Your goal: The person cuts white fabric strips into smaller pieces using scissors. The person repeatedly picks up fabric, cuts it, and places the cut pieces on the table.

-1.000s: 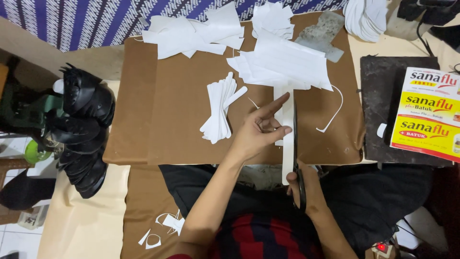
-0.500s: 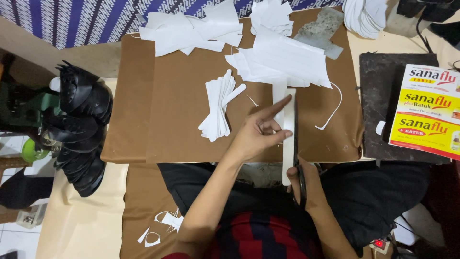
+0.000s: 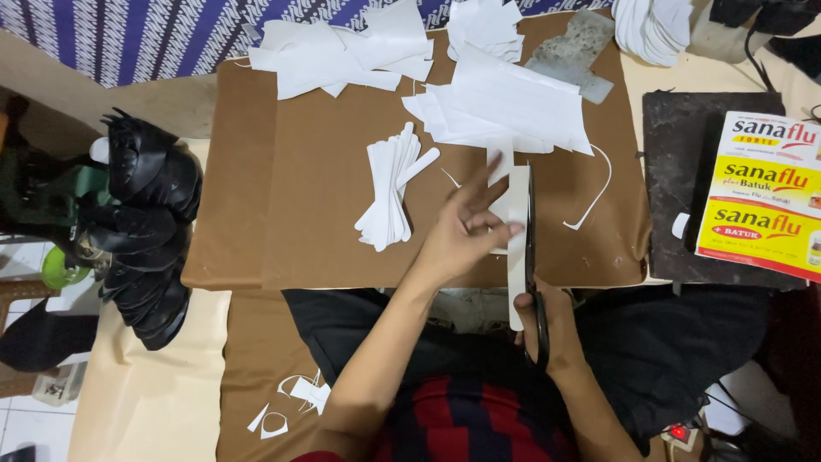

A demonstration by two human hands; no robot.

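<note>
The left hand lies with fingers spread, pressing a long white strip onto the brown board, while just right of it the right hand grips dark scissors whose blades run along the strip's edge.

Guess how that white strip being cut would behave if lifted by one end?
The white strip looks thin and light; it would probably droop. It lies flat under the left hand beside the scissors, so it may slide easily on the brown board.
</note>
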